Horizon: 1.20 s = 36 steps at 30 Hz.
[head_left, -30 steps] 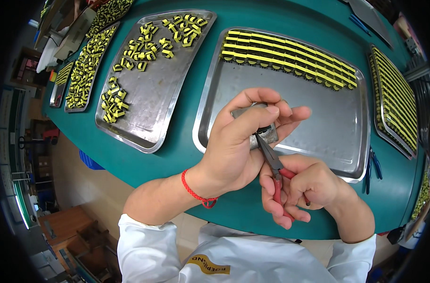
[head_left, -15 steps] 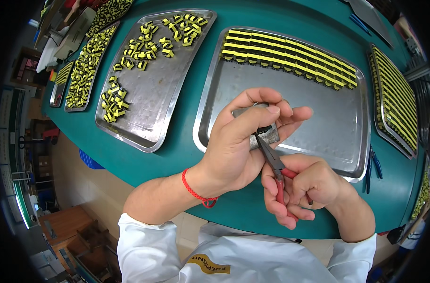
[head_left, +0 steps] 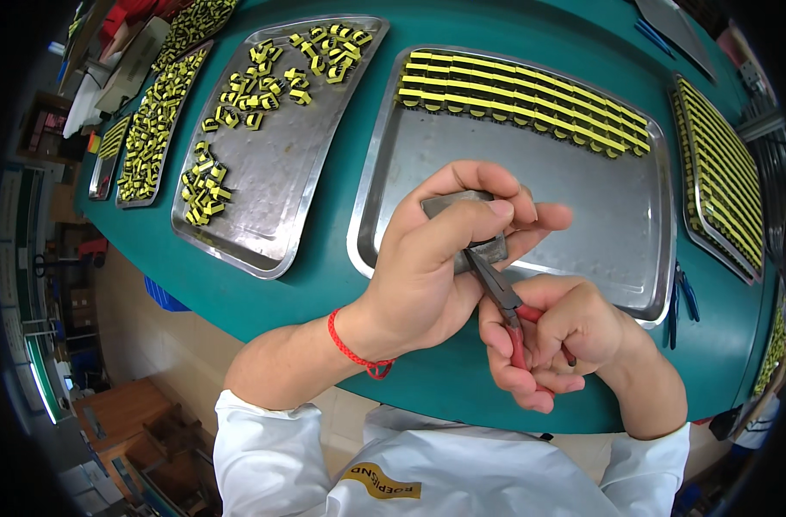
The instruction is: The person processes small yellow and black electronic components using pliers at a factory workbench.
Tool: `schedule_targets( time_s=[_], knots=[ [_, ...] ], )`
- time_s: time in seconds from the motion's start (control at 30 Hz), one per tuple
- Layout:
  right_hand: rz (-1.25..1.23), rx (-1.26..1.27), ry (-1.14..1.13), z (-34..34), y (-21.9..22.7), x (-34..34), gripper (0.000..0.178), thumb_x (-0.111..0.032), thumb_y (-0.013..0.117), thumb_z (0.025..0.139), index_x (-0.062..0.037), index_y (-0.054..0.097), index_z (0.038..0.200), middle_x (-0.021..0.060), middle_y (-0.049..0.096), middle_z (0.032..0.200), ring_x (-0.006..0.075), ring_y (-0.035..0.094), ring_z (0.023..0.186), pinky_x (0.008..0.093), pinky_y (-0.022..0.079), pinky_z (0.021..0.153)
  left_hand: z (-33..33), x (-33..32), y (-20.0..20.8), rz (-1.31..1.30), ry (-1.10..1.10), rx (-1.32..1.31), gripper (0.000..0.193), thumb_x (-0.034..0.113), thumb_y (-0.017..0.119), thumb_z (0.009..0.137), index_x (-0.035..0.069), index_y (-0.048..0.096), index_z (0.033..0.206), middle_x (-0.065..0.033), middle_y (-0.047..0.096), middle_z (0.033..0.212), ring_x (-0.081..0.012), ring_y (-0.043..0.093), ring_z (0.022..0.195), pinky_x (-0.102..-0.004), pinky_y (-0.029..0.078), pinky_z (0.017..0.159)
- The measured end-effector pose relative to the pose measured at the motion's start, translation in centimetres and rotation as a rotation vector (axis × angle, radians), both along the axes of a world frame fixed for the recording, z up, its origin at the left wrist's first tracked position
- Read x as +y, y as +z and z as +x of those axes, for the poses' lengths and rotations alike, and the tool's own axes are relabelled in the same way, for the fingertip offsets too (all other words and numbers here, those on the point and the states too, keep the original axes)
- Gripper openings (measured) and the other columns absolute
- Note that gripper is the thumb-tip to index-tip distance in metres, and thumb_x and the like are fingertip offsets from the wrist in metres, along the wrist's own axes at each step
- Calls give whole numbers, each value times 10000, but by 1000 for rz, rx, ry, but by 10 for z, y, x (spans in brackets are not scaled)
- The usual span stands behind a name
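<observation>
My left hand (head_left: pixel 423 267) is closed around a small grey metal block (head_left: pixel 489 252), thumb on one side and fingers curled behind it. Part of the block lies hidden under the thumb and fingers. In my right hand (head_left: pixel 583 332) is a pair of long-nosed pliers (head_left: pixel 500 293) with dark jaws and red handles. The tips of the pliers meet the lower edge of the block; whether they grip anything there cannot be made out. Both hands are over the near edge of a metal tray (head_left: pixel 358 233), whose far side carries rows of yellow-and-black parts (head_left: pixel 531 95).
To the left, a second tray (head_left: pixel 268 198) bears loose yellow-and-black parts (head_left: pixel 205 189). More filled trays stand farther left. At the right lies a tray (head_left: pixel 720 172) packed with rows, with blue-handled tools (head_left: pixel 688 297) beside it on the green table (head_left: pixel 324 302).
The block in my left hand has turned slightly, and a dark gap seen on it before is mostly out of sight. The pliers stay against its edge. The whole view has shifted a little.
</observation>
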State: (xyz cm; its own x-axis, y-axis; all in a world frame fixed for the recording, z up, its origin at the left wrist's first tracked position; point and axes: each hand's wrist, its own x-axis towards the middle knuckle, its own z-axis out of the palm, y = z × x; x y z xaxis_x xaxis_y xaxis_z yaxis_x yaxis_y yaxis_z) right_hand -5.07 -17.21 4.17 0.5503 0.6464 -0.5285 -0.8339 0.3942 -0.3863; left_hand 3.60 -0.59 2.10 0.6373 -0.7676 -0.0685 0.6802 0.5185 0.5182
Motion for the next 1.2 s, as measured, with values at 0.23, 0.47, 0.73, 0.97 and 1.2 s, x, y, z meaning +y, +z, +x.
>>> schedule_targets(
  time_s=[0.23, 0.47, 0.73, 0.97, 1.2],
  knots=[
    [20, 29, -2, 0, -4, -2, 325, 56, 461, 583, 79, 488, 905, 258, 583, 709, 333, 584, 479, 297, 302, 301, -1, -2, -6, 29, 31, -37, 166, 46, 485, 947, 28, 571, 1088, -112, 618, 1013, -347, 607, 1170, -485, 419, 1120],
    [-297, -556, 345, 1, 16, -10, 251, 60, 534, 688, 68, 565, 937, 142, 612, 732, 184, 609, 559, 247, 432, 448, 1, -5, 8, 141, 49, -9, 253, 187, 504, 990, -3, 583, 1136, -138, 641, 1036, -329, 615, 1148, -480, 407, 1128],
    [-1150, -1168, -373, 1, 25, -3, 309, 43, 742, 735, 53, 635, 1025, 74, 652, 857, 106, 590, 674, 204, 457, 552, -8, -5, 15, 301, -27, 113, 589, 499, 379, 1015, -3, 599, 1229, -137, 670, 1118, -287, 647, 1046, -407, 530, 873],
    [-1390, -1507, -328, 7, 0, 7, 325, 89, 734, 726, 7, 656, 1031, 130, 681, 915, 230, 667, 729, 286, 531, 601, -14, -3, 9, 338, -32, 66, 518, 409, 353, 1056, -18, 588, 1231, -150, 653, 1104, -298, 666, 980, -436, 535, 884],
    [-1441, -1520, -442, 9, -12, 14, 387, 108, 661, 638, -32, 642, 998, 100, 684, 918, 272, 664, 668, 332, 515, 531, -16, -3, 10, 356, 6, 28, 512, 379, 318, 1077, -37, 581, 1218, -169, 646, 1078, -286, 663, 960, -428, 538, 877]
  ],
)
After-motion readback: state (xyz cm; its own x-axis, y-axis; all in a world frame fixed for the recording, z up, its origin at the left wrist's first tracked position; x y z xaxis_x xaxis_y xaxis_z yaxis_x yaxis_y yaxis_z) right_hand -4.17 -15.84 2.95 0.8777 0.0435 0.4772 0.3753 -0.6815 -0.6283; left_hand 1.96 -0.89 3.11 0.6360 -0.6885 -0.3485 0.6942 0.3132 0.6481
